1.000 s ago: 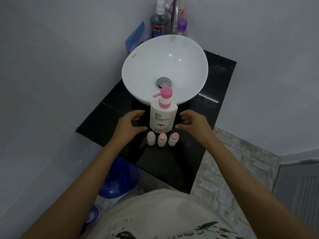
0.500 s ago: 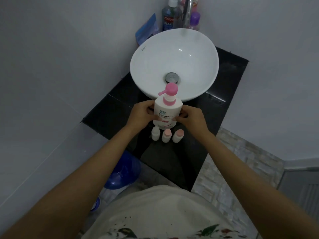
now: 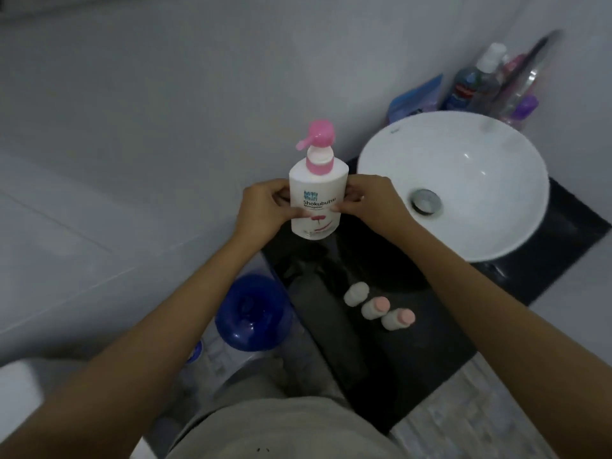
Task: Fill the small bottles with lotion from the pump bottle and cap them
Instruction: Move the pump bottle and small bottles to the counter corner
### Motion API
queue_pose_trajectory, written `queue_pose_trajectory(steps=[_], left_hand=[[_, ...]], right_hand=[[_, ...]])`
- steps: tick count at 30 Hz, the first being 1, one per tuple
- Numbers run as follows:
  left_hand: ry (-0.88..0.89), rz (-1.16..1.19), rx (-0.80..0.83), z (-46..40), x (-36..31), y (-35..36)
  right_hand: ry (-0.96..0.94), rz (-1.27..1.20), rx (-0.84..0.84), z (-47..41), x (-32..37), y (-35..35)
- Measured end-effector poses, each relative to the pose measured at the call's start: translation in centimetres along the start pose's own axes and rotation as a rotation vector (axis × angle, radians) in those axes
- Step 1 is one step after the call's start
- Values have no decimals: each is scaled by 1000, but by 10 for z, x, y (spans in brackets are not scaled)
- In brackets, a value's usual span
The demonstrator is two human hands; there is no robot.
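Note:
The white pump bottle (image 3: pixel 316 197) with a pink pump head hangs above the black counter (image 3: pixel 414 352), lifted off it. My left hand (image 3: pixel 265 208) grips its left side and my right hand (image 3: pixel 371 202) grips its right side. Three small white bottles stand in a row on the counter nearer to me: one with a white top (image 3: pixel 356 293), and two with pink caps (image 3: pixel 374 307) (image 3: pixel 397 319).
A white round basin (image 3: pixel 463 180) sits on the counter to the right, with a tap and toiletry bottles (image 3: pixel 477 84) behind it. A blue water jug (image 3: pixel 253 313) stands on the floor left of the counter. White tiled wall fills the left.
Both hands closed on the pump bottle and lifted it off the counter, up and away from the small bottles. The view swung left.

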State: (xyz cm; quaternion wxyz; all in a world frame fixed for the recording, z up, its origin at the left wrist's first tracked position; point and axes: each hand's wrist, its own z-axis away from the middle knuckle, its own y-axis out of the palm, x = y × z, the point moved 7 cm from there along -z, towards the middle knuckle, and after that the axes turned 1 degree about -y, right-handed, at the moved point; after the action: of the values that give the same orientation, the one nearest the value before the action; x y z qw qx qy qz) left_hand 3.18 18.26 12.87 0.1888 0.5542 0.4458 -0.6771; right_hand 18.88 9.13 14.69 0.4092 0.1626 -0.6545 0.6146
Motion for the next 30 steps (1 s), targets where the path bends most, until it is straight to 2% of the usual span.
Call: queue_pose_trajectory(steps=[10, 15, 24, 30], left_hand=[[-150, -114, -279, -33, 56, -35], [-197, -125, -309, -40, 73, -35], [-181, -120, -352, -44, 78, -39], [-184, -130, -353, -36, 86, -35]], right_hand=[[-78, -128, 187, -90, 11, 54], [-58, -198, 221, -108, 2, 69], [-33, -254, 214, -122, -2, 79], [5, -179, 235, -114, -5, 81]])
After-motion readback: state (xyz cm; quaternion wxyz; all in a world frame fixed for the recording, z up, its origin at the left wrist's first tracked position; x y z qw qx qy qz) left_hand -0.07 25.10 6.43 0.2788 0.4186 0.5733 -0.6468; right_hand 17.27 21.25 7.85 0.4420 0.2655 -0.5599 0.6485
